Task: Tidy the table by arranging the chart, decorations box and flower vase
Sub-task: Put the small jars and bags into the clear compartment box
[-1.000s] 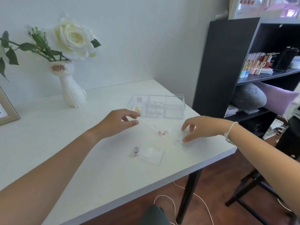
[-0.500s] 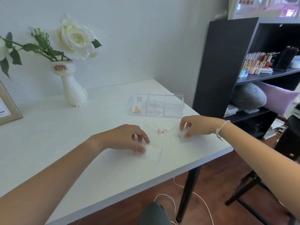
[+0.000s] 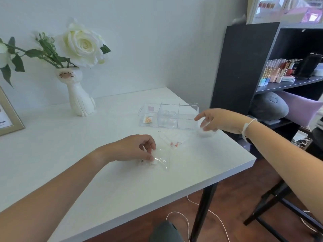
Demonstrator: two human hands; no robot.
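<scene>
The clear decorations box [image 3: 185,117] with three compartments stands at the table's far right. My right hand [image 3: 215,121] hovers beside its right end, holding a small clear packet [image 3: 206,133] lifted off the table. My left hand [image 3: 138,147] pinches another clear packet [image 3: 160,159] lying near the middle front of the table. A third packet with red bits [image 3: 174,139] lies between the hands. The white cat-shaped flower vase [image 3: 79,98] with a white rose stands at the back left. The framed chart [image 3: 10,117] leans at the far left edge.
The white table [image 3: 61,145] ends in a corner at the right. A black shelf unit [image 3: 244,67] with bottles and cushions stands to the right. A black chair [image 3: 283,206] and a white cable [image 3: 185,220] are on the floor below.
My right hand has lifted its packet and moved up toward the box's right end. My left hand has closed its fingers on the front packet and crumpled it a little.
</scene>
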